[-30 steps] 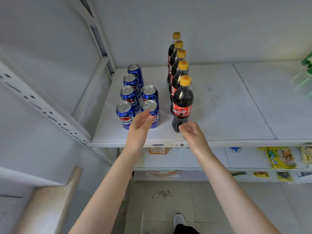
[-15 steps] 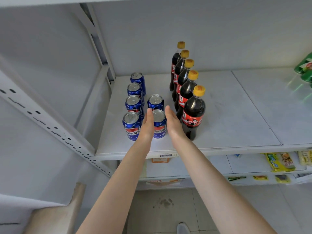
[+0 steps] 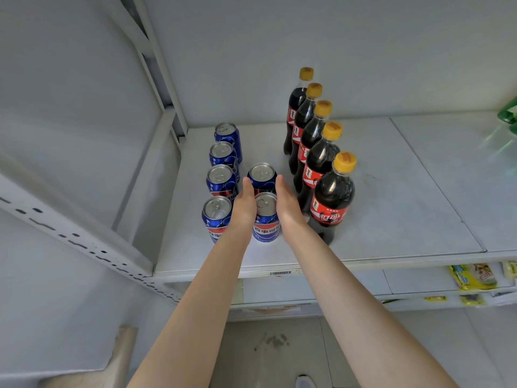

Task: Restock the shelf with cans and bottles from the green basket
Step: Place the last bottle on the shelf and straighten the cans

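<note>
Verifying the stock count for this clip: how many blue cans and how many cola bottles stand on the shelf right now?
Blue cans: 6
Cola bottles, yellow caps: 5
Total: 11

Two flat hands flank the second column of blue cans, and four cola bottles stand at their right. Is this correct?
Not four: the head view shows five cola bottles. The left hand and right hand do flank the blue cans.
</note>
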